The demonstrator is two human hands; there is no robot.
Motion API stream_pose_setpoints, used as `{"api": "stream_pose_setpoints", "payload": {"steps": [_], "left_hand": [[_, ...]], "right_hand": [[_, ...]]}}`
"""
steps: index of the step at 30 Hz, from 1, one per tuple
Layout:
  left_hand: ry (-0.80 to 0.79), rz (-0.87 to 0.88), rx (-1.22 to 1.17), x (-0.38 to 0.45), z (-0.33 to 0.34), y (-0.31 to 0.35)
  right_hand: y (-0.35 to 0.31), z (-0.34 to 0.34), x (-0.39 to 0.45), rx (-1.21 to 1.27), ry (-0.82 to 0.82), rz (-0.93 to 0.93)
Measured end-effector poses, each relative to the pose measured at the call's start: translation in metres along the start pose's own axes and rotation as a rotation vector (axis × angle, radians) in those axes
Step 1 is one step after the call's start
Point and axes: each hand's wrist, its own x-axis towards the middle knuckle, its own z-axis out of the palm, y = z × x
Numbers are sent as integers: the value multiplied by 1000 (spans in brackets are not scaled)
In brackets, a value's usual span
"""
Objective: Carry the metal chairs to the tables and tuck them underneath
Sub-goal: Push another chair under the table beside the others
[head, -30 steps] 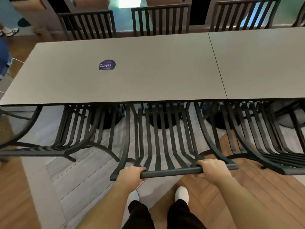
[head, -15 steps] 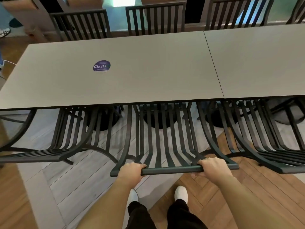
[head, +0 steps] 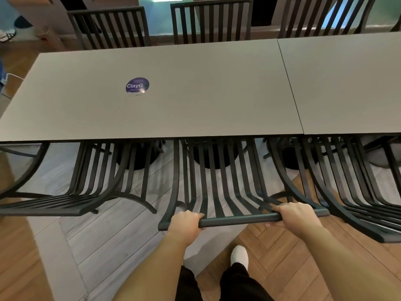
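Both my hands grip the top rail of the middle metal chair (head: 217,181). My left hand (head: 186,222) curls tight around the rail near its left end, knuckles up, fingers wrapped over the bar. My right hand (head: 297,216) curls around the rail near its right end, fingertips showing under the bar. Bare rail runs between the two hands.

Ahead of my hands the chair's slatted back slopes away and its seat goes under the near edge of the grey table (head: 173,105); how far under is hidden by the tabletop. Chair back stays outside the edge, right at my hands.

Left of my left hand, a second black chair (head: 71,203) sits with its seat partly under the same table, angled, well apart from my chair. Right of my right hand, a third chair (head: 358,192) stands just beside mine, its frame close to my rail end, under the adjoining table (head: 347,83).

Beyond my hands on the tabletop, a round purple sticker (head: 137,86) reading ClayG. Past the far edge, three more chair backs, the middle one (head: 211,20) straight ahead.

No containers in view, nothing held but the rail. Below my hands: black trousers, one white shoe (head: 239,256), wood and grey plank floor.
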Motion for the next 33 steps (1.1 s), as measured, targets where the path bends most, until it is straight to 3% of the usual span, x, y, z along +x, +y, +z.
{"api": "stream_pose_setpoints", "payload": {"steps": [9, 19, 33], "left_hand": [[24, -16, 16, 9, -22, -33], [-63, -26, 2, 18, -16, -76], [-53, -51, 72, 23, -9, -77]], "right_hand": [[-22, -27, 19, -8, 16, -8], [-66, -7, 26, 56, 7, 9], [-76, -12, 23, 166, 9, 51]]}}
